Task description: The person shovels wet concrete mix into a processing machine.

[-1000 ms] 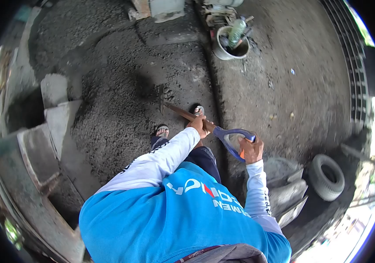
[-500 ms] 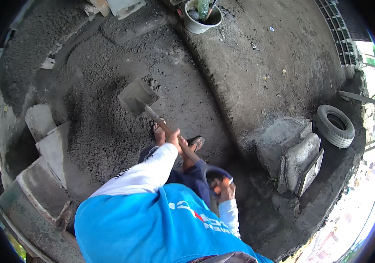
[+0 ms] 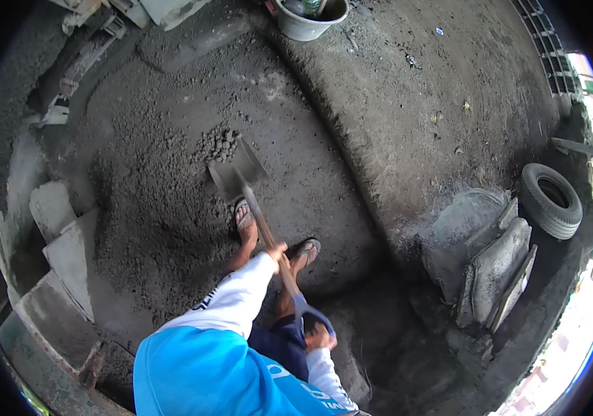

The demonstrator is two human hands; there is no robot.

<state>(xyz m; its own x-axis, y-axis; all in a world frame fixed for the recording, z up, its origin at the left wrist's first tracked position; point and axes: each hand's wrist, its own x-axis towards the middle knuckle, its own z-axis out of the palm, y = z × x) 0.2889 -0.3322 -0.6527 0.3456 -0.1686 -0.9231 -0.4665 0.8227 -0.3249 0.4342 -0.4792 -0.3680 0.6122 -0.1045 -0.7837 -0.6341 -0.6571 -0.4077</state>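
Observation:
A shovel (image 3: pixel 262 218) runs slantwise in front of my legs, its flat metal blade (image 3: pixel 230 179) low at the edge of a loose grey gravelly mix (image 3: pixel 151 180). My left hand (image 3: pixel 278 253) is wrapped round the middle of its wooden shaft. At the top end, my right hand (image 3: pixel 321 338) grips the D-shaped handle (image 3: pixel 308 312). Small lumps of mix (image 3: pixel 219 142) lie just beyond the blade's far edge. My sandalled feet (image 3: pixel 243 216) stand close behind the blade, on either side of the shaft.
A pail (image 3: pixel 303 29) holding a bottle stands at the top, on ground past a dark ridge. On the right, a tyre (image 3: pixel 552 201) lies beside stacked stiff sheets (image 3: pixel 501 267). Broken boards (image 3: pixel 57 211) line the left side. A metal grille (image 3: pixel 543 45) stands top right.
The shovel has swung to a steeper angle, its blade shifting right and slightly down in view. My right hand and the handle have moved left and down. Both hands keep hold.

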